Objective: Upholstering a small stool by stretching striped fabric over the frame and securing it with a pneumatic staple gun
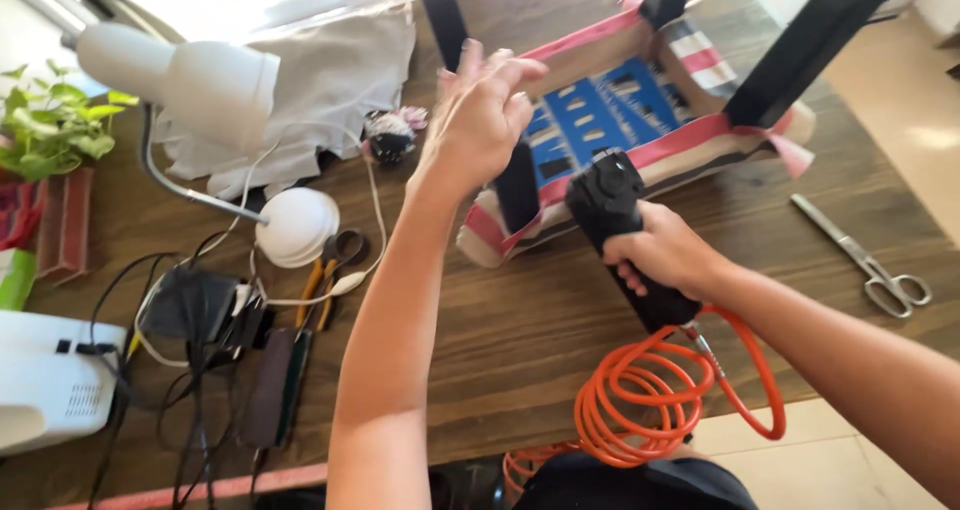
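An upturned stool [640, 160] lies on the wooden table [500, 340], its black legs pointing up and striped pink, white and blue fabric wrapped round its seat. My right hand [665, 255] grips a black pneumatic staple gun [615, 220], whose nose sits against the near fabric edge. A coiled orange air hose [650, 400] hangs from the gun's base. My left hand [480, 115] is raised above the stool's near left corner, fingers spread and slightly blurred, holding nothing.
Steel scissors [868, 258] lie at the right. A white desk lamp [200, 85] with round base, folded grey cloth [320, 80], orange-handled pliers [318, 285], black cables [190, 320], a white box [45, 380] and a potted plant [50, 120] fill the left side.
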